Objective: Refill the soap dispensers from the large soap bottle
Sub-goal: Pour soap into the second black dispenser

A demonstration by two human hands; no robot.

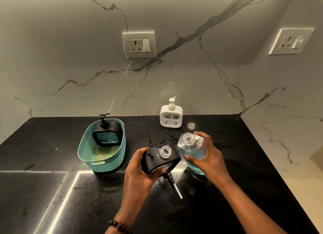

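Pump tube (175, 187) lies nearest us on desk (52, 190). Our left hand (139, 170) fingers grip open black dispenser (157, 159); right hand (208, 156) fingers grip tilted soap bottle (191, 148). Beyond: basket (103, 162) holding black dispenser, white dispenser (171, 115) by wall.

There are three soap dispensers: a black one (107, 134) with its pump on, standing in a basket; a white one (171, 116) with its pump on, standing on the tabletop (43, 146) by the wall; and an open black one (158, 159) with its pump off. One large soap bottle (192, 147) of blue liquid is uncapped. One loose pump (174, 185) lies on the tabletop. There is one teal basket (103, 163). Two wall sockets are on the marble wall, one in the middle (139, 44) and one at the right (291, 41). Two hands show, the left hand (139, 172) and the right hand (208, 156). One beaded bracelet (120, 226) circles the left wrist.
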